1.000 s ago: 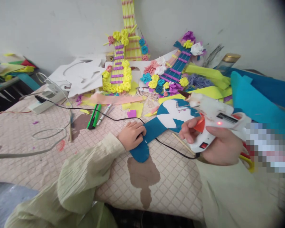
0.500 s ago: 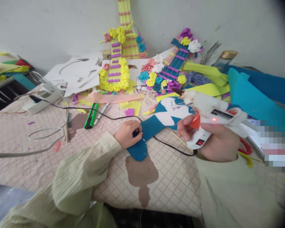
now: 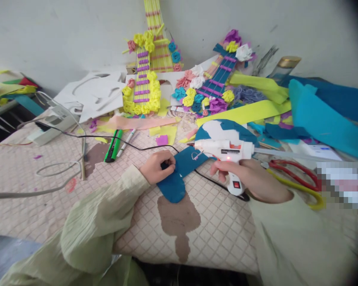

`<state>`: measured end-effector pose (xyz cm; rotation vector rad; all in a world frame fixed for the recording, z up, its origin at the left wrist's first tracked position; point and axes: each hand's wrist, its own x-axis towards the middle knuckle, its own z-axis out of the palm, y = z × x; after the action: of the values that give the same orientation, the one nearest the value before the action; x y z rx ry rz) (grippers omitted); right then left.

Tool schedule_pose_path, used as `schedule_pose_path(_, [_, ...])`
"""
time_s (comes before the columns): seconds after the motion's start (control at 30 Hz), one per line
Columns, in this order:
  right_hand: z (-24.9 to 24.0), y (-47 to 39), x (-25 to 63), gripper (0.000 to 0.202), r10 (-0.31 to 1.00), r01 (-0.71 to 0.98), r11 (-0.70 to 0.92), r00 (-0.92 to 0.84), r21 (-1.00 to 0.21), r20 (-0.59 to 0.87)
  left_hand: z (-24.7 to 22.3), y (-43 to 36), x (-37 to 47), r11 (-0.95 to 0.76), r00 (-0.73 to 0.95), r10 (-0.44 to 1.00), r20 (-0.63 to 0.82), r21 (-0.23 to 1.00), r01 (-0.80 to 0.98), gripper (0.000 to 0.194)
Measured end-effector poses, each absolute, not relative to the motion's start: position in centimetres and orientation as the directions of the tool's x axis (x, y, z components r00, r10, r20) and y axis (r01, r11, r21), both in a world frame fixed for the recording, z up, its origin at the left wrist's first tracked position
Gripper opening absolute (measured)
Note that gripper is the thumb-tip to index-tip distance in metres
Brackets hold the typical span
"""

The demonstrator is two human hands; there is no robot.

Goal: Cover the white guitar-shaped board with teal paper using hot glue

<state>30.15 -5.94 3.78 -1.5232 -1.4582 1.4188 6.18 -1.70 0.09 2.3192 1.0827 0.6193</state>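
Note:
A blue guitar-shaped cutout lies on the table, with white patches on its round body. My left hand is closed at the narrow end, thumb and fingers curled over its edge. In my right hand is a white hot glue gun, its red light lit and a glue stick poking out the back. The gun's nozzle points left, above the cutout; whether it touches cannot be made out. My fingers wrap its handle, forefinger near the trigger. A black cord runs behind my left hand and under the cutout.
Scissors with red and yellow handles lie right of my right hand. Left are a green utility knife, a white pen and a power strip. Flower-trimmed paper guitars and blue sheets stand behind.
My right hand has brought the glue gun left and levelled it, uncovering the scissors. My left hand stays at the cutout's narrow end, almost unmoved.

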Motion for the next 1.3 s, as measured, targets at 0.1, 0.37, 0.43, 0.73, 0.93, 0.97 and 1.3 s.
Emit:
schedule_pose_path(0.1, [3.9, -5.9, 30.0, 0.026, 0.939, 0.359, -0.214, -0.181, -0.908, -0.293, 0.1, -1.7, 6.0, -0.557, 0.595, 0.784, 0.178, 0.627, 0.545, 0.01])
schedule_pose_path(0.37, [4.7, -6.6, 30.4, 0.024, 0.98, 0.422, -0.116, -0.097, -0.899, -0.172, -0.3, -1.8, 5.7, -0.615, 0.514, 0.783, 0.35, 0.561, 0.554, 0.011])
schedule_pose_path(0.43, [4.7, -6.8, 30.7, 0.026, 0.987, 0.421, -0.082, -0.095, -0.903, -0.133, -0.3, -1.7, 5.7, -0.573, 0.463, 0.819, 0.338, 0.497, 0.652, 0.017])
schedule_pose_path(0.73, [3.5, -6.2, 31.1, 0.026, 0.996, 0.258, 0.009, -0.09, -0.966, -0.015, -0.4, -1.6, 6.5, -0.508, 0.452, 0.861, 0.234, 0.455, 0.731, 0.025])
schedule_pose_path(0.93, [3.4, -6.3, 30.9, 0.025, 0.996, 0.202, -0.001, -0.086, -0.979, -0.018, -0.9, -1.4, 7.9, -0.401, 0.358, 0.915, 0.184, 0.494, 0.771, 0.029])
schedule_pose_path(0.97, [3.4, -6.3, 30.9, 0.025, 0.996, 0.2, -0.004, -0.09, -0.98, -0.022, -0.9, -1.3, 8.1, -0.39, 0.352, 0.92, 0.174, 0.505, 0.77, 0.026])
schedule_pose_path(1.3, [3.5, -6.1, 30.6, 0.024, 0.996, 0.166, 0.015, -0.089, -0.986, 0.0, -1.0, -1.1, 8.0, -0.4, 0.357, 0.916, 0.186, 0.519, 0.756, 0.018])
